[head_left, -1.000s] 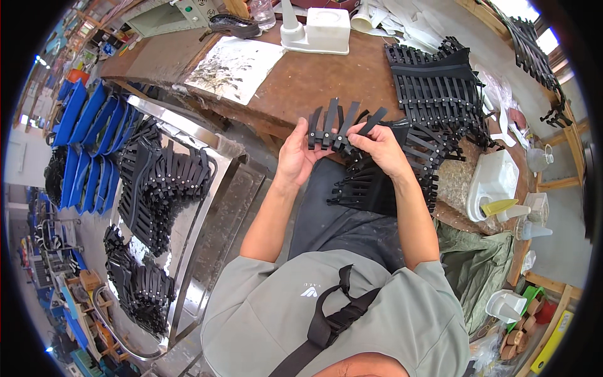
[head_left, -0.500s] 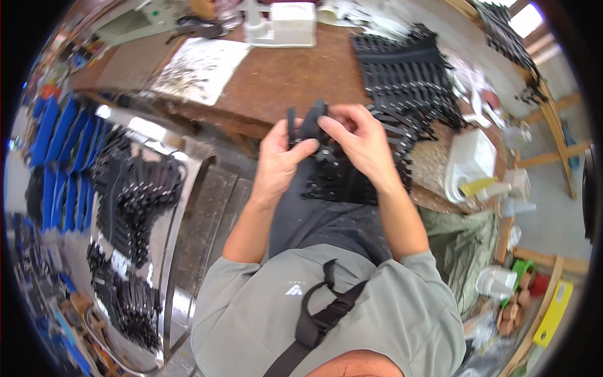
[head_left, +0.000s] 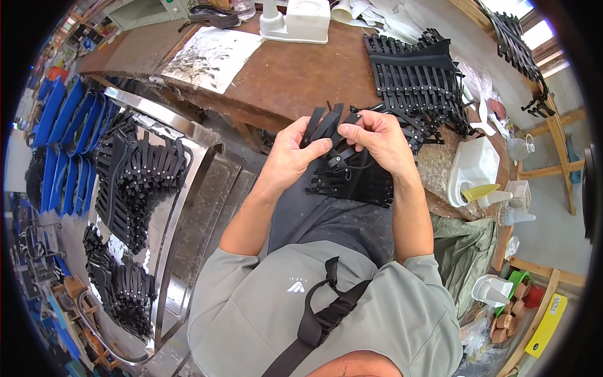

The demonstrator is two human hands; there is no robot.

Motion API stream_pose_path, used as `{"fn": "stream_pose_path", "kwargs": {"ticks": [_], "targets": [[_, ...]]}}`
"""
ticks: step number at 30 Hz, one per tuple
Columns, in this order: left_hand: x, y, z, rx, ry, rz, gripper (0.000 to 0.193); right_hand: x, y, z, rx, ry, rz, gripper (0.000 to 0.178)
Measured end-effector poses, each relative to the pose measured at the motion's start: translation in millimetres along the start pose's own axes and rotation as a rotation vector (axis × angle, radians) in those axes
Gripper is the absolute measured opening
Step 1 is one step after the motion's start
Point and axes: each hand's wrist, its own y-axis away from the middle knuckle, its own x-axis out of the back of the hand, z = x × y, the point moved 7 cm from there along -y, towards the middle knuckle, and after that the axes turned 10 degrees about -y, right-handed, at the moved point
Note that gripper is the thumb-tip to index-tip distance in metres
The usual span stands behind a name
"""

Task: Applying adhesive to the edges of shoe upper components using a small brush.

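Over the front edge of the workbench I hold a black strappy piece [head_left: 328, 129] with small shiny studs, its flat straps sticking up between my hands. My left hand [head_left: 286, 157] is closed on its left side, thumb pressed over the straps. On the other side my right hand [head_left: 384, 141] pinches a strap end between thumb and fingers. Just below, more black studded strap pieces [head_left: 358, 185] lie on my lap. A row of similar black strap pieces [head_left: 414, 75] is laid out on the bench beyond my right hand.
On the brown bench [head_left: 289, 75] lie a stained white sheet [head_left: 213, 60] and a white container [head_left: 308, 22]. At right stands another white container [head_left: 472, 166] with a yellow-tipped tool. Left of me a metal cart [head_left: 169, 251] carries heaps of black strap pieces, near blue folded pieces [head_left: 59, 119].
The straps between my hands have fanned apart, showing several separate ends. My right hand has shifted slightly right and downward. The whole view has moved a little.
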Motion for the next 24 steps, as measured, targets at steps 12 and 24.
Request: {"fn": "stream_pose_path", "kwargs": {"ticks": [12, 24], "targets": [[-1.9, 4.1, -2.8, 0.038, -0.012, -0.112, 0.027, -10.7, -0.4, 6.9, -0.011, -0.015, -0.032, 0.023], [-10.2, -1.0, -6.9, 0.103, 0.119, -0.189, 0.025, -1.7, 8.7, -1.0, 0.049, -0.047, -0.026, 0.014]]}}
